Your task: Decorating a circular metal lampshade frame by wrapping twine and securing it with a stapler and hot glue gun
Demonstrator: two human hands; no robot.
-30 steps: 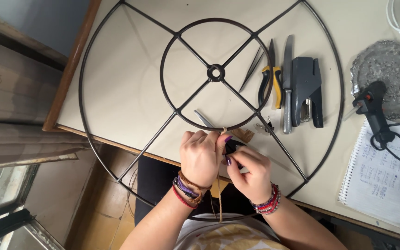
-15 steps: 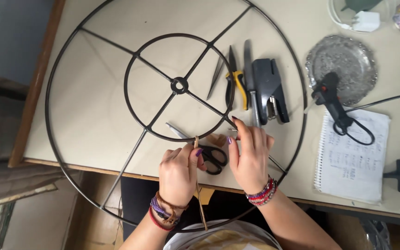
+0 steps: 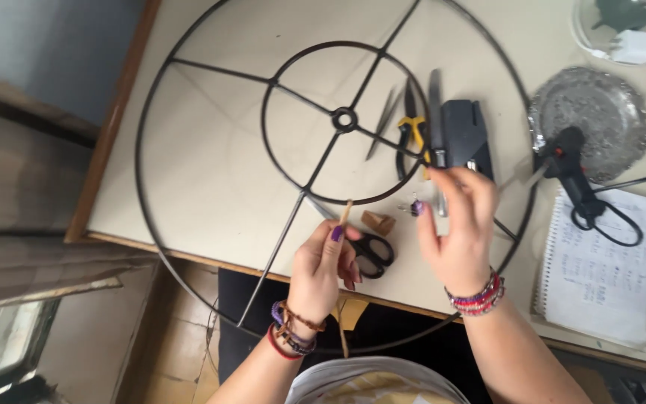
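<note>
Strip point(image 3: 346, 212) pinched in my L hand point(image 3: 327, 263), long axis up toward inner ring point(image 3: 278, 168) w/ tip touching it; R hand point(image 3: 459, 224) open, apart, nearer pliers point(image 3: 410, 138).

The only thing of this kind is a spiral-bound notebook point(image 3: 605, 273) at the right edge of the frame, a little below the middle, lying flat on the pale table. It is a white rectangle, set slightly askew, with its wire binding along the left side and faint handwritten lines across the open page. A black cord loop lies over its upper part. No packages, labels, signs or screens show anywhere else in the frame
</note>
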